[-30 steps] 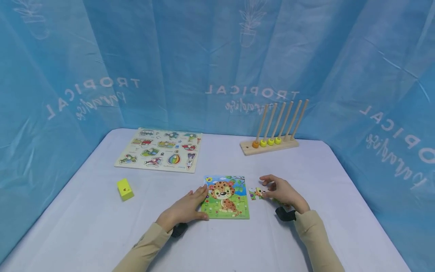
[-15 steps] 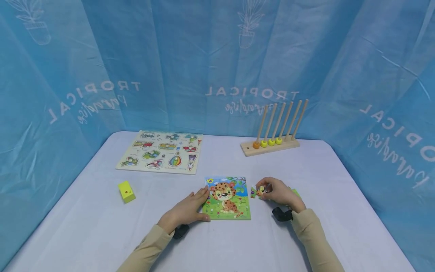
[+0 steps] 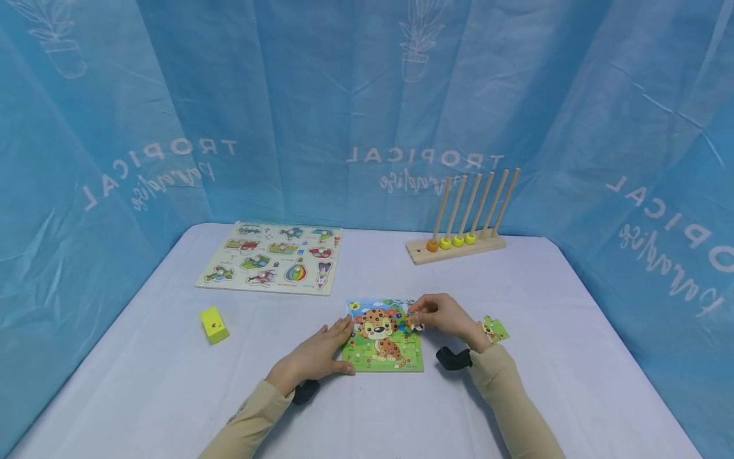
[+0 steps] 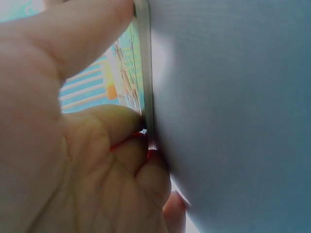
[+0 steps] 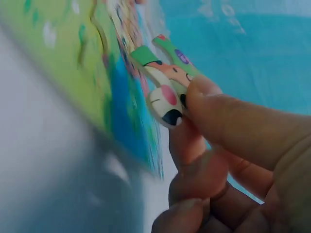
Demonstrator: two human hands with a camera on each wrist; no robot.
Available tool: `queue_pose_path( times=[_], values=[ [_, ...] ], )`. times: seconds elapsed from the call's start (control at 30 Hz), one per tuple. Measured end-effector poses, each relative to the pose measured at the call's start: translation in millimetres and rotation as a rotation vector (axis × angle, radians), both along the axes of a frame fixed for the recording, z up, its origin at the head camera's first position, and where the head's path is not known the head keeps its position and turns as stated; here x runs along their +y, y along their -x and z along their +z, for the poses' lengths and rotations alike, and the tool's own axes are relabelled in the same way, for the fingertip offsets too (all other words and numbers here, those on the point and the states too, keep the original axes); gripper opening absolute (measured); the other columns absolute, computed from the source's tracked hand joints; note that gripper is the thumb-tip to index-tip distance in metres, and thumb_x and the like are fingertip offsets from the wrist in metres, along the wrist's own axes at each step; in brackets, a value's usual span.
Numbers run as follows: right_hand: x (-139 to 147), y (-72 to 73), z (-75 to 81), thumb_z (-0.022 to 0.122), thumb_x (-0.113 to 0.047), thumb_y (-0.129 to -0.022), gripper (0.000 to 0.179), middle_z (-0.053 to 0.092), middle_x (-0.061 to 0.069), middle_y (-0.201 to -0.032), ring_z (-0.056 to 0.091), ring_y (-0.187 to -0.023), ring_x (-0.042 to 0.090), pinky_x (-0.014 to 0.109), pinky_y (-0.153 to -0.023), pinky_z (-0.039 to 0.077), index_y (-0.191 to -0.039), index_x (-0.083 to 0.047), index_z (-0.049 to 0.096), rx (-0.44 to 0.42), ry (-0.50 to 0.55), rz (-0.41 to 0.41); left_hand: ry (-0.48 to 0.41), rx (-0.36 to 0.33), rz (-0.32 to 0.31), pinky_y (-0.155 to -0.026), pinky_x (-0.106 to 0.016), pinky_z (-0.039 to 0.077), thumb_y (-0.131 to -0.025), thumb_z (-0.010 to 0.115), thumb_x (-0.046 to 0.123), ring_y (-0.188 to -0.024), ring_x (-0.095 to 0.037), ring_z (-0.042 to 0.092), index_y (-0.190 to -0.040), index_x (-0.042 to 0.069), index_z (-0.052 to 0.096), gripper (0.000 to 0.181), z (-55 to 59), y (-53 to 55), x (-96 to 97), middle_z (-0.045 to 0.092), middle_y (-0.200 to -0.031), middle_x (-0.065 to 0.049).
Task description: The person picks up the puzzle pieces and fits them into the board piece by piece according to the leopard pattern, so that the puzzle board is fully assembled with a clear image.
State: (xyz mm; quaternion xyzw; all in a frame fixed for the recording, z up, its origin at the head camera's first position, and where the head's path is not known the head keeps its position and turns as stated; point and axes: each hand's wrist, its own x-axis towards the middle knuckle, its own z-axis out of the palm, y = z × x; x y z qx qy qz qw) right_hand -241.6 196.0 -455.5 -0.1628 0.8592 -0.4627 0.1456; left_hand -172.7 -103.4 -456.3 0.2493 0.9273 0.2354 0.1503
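Puzzle piece (image 5: 163, 99): pinched in the right-hand grip (image 3: 446, 315), narrow, thumb toward the right wrist camera, white muzzle and dark tip of the print showing. Position: tilted, over the upper right side of the leopard puzzle (image 3: 369, 358); contact and intended seat cannot be made out. Left-hand grip (image 3: 315, 352): wide, fingers at the puzzle's left edge, thumb by the near corner; judged a sound brace against sliding. Recommended practice: level the piece, match print and curved outline, lower it square, then press with a fingertip; forcing one corner could mar an edge or lift neighbours. Loose piece (image 3: 496, 329): on the bench (image 3: 373, 421), just beyond the right wrist; a sleeve could drag it. Vehicle board (image 3: 223, 284), yellow block (image 3: 214, 326) and bead stand (image 3: 425, 256): well apart, no obstruction found.
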Motion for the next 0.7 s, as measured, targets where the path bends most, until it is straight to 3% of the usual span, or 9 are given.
queue_pose_path(
  times=[0.27,0.7],
  values=[
    [-56.2,-3.0,1.7,0.068,-0.011,-0.090,0.012,0.069,0.008,-0.081,0.063,-0.070,0.014,0.026,-0.061,0.052,-0.101,-0.008,0.069,0.084,-0.016,0.173,-0.010,0.015,-0.018,-0.122,-0.054,0.019,-0.084,0.071,0.039,-0.149,-0.034,0.022,-0.152,-0.003,0.022,0.093,1.4,-0.3,-0.1,0.021,-0.160,-0.019],
    [-95.5,-7.0,-3.9,0.069,-0.014,-0.089,0.004,0.070,0.002,-0.085,0.059,-0.071,0.009,0.025,-0.063,0.052,-0.094,-0.013,0.071,0.164,-0.174,0.127,-0.028,-0.006,0.027,-0.123,-0.051,0.019,-0.083,0.074,0.038,-0.148,-0.033,0.025,-0.154,-0.002,0.016,0.100,0.8,1.4,0.4,0.026,-0.158,-0.021]
  ],
)
